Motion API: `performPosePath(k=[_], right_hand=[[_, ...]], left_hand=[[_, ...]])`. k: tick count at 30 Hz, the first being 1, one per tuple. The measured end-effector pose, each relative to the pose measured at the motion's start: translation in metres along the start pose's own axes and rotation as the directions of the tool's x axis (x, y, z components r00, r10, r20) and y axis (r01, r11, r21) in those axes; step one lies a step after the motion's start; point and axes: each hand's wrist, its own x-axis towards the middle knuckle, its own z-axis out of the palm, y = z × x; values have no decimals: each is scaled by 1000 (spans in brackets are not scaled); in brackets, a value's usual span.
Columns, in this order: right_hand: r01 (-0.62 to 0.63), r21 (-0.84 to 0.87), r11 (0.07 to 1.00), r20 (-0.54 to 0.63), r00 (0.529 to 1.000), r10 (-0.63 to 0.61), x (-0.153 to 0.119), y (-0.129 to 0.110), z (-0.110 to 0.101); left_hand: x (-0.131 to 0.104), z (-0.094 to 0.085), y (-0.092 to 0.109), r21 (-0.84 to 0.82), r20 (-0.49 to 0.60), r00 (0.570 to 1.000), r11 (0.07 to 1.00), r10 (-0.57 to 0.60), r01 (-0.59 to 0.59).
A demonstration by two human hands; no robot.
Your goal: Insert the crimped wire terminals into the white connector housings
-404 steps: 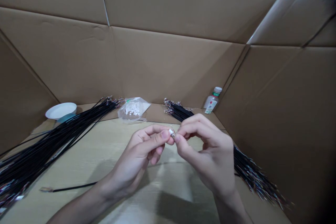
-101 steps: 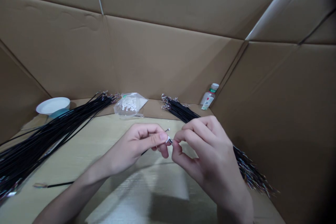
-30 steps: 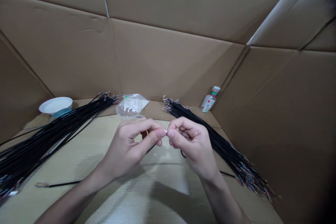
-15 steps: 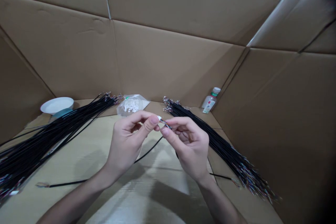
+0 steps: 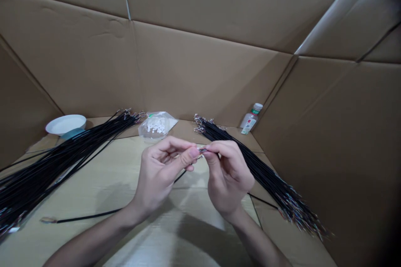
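Above the middle of the work surface, my left hand (image 5: 166, 169) pinches a small white connector between thumb and forefinger, and the fingertips cover most of it. Close against it, my right hand (image 5: 230, 175) pinches thin coloured wires (image 5: 202, 150) between thumb and forefinger. The fingertips of both hands nearly touch. A black cable (image 5: 89, 215) with a bare wire end at the left passes beneath my left forearm. Another stretch of black cable shows behind my left fingers; how these parts join is hidden.
Bundles of black cables lie at left (image 5: 62, 167) and right (image 5: 250, 158). Between them at the back sits a clear bag (image 5: 158, 125) of white connectors. A white bowl (image 5: 65, 125) stands back left, a plastic bottle (image 5: 251, 119) back right. Cardboard walls (image 5: 213, 71) surround the surface.
Both hands have shifted slightly right and drawn closer together at the fingertips. The right hand has turned, and less of the connector and wires shows between the fingers.
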Motion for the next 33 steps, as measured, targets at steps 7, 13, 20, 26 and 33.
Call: performPosePath(k=[7, 13, 20, 26, 33], right_hand=[[260, -117, 959, 158, 958, -240, 10, 1, -12], [384, -131, 914, 257, 904, -342, 16, -2, -17], [-98, 177, 979, 376, 926, 24, 26, -4, -26], [-244, 95, 965, 454, 874, 176, 36, -7, -38], [-98, -50, 994, 521, 847, 110, 39, -10, -41]], left_hand=[[-4, -4, 8, 17, 61, 997, 999, -42, 41], [-2, -11, 17, 109, 117, 992, 993, -52, 39], [-2, -9, 22, 269, 52, 983, 945, 178, -186], [0, -11, 24, 491, 137, 930, 792, 342, -363], [5, -11, 25, 509, 248, 931, 782, 266, -359]])
